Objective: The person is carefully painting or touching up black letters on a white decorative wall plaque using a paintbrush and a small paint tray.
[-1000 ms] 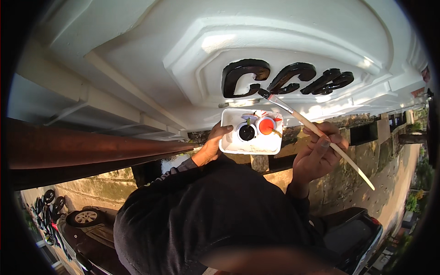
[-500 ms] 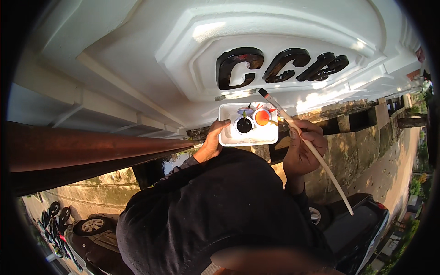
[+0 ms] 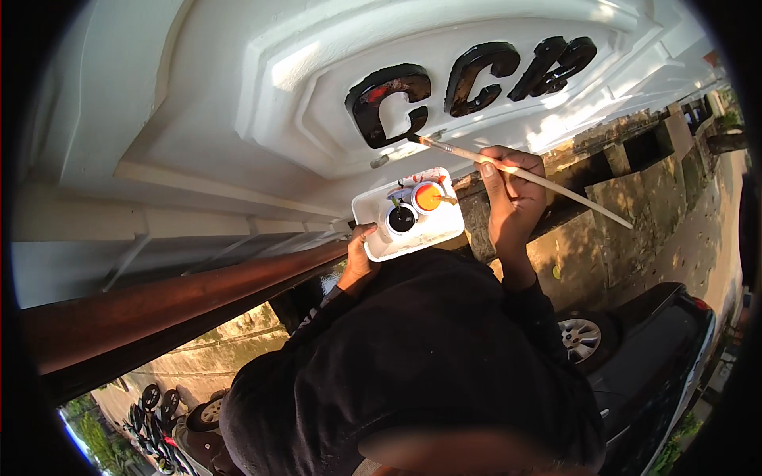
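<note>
My right hand (image 3: 513, 184) is closed around the long wooden handle of a paintbrush (image 3: 548, 183). The dark bristles meet the lower end of the leftmost raised black letter (image 3: 367, 119), whose paint looks glossy with a reddish patch. My left hand (image 3: 361, 255) grips the left edge of a white plastic tray (image 3: 375, 252), thumb over the rim. Inside the tray stand a small pot of black paint (image 3: 402, 218) and a pot of orange paint (image 3: 429, 197). Another brush handle leans by the orange pot.
Two more black letters (image 3: 482, 78) stand to the right on the white moulded wall (image 3: 262, 151). A reddish-brown pipe or beam (image 3: 182, 295) runs along the left. Far below are a stone ledge (image 3: 635, 186), a dark car (image 3: 663, 373) and parked motorcycles (image 3: 151, 420).
My right hand has brought the brush tip leftward from the air onto the leftmost letter. The handle now lies flatter. The tray has tilted slightly, and the view has shifted.
</note>
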The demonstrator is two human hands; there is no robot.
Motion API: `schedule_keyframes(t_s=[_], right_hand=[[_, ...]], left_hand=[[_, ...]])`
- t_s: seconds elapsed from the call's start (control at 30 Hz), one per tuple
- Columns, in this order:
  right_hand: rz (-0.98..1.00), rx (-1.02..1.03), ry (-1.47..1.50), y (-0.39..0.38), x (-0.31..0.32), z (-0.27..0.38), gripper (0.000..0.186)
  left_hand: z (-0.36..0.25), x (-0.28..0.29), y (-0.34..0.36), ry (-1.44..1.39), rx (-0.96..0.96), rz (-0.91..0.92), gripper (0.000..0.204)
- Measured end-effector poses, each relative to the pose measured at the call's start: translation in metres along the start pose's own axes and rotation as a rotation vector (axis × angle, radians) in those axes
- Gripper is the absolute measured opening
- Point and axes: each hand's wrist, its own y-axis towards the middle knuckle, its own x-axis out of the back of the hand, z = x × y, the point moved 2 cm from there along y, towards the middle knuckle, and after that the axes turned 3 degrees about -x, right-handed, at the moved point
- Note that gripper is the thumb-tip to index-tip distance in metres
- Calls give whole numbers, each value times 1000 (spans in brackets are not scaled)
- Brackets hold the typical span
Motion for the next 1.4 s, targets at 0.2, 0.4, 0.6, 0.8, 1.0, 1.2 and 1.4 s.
schedule_keyframes(t_s=[0.2, 0.4, 0.6, 0.8, 1.0, 1.2, 1.4], right_hand=[[-54, -157, 72, 10, 1, -11, 22], [140, -117, -61, 1, 4, 22, 23], [503, 23, -462, -5, -10, 53, 26], [413, 4, -498, -5, 13, 57, 27], [292, 35, -414, -6, 63, 75, 25], [302, 21, -445, -8, 78, 86, 23], [366, 87, -501, 10, 69, 78, 22]], left_hand=[[-9, 10, -7, 66, -40, -52, 60], [-25, -35, -9, 36, 2, 16, 69], [-15, -47, 12, -7, 88, 141, 71], [12, -59, 45, 67, 221, 157, 73], [27, -115, 8, 13, 50, 172, 69], [46, -142, -12, -41, 15, 67, 70], [42, -142, 4, 82, 47, 147, 67]])
